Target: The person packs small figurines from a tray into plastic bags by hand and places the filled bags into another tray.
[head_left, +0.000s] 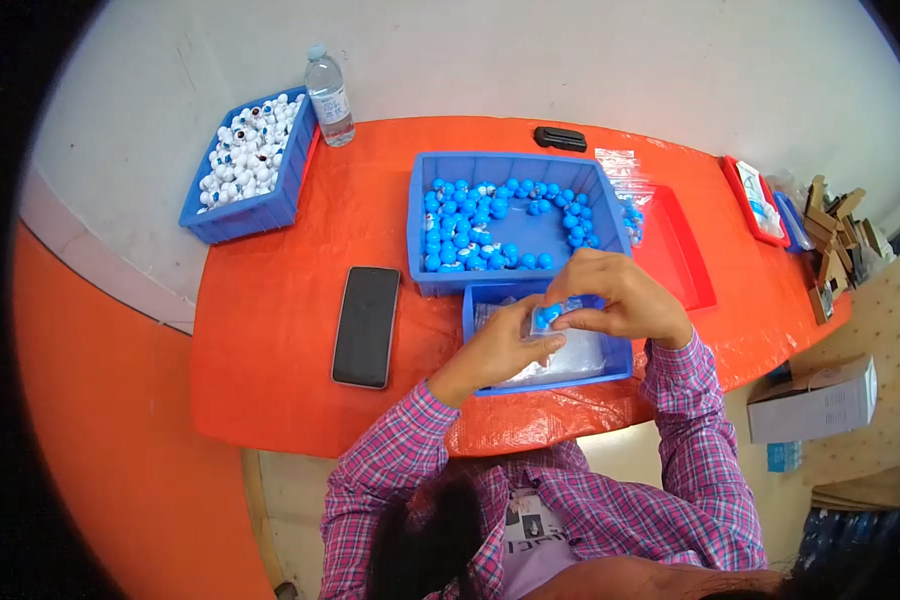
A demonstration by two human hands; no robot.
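Observation:
Both hands meet over a small blue tray (pixel 622 362) that holds clear plastic bags (pixel 578 362). Between them is one small clear bag (pixel 538 327) with blue balls (pixel 549 315) in or at its mouth; how far in they sit is hard to make out. My left hand (pixel 505 348) grips the bag from the left, thumb toward me. My right hand (pixel 615 292) pinches at the bag's upper right side, fingers bent over the balls. Just beyond stands a larger blue bin (pixel 515 165) with many blue balls (pixel 460 225) inside.
A phone (pixel 366 327) lies left on the orange-covered table (pixel 260 350). Behind it are a bin of white balls (pixel 245 217) and a water bottle (pixel 330 100). Rightward are a red tray (pixel 685 250), a black object (pixel 560 138), another red tray (pixel 755 203) and cardboard pieces (pixel 832 235).

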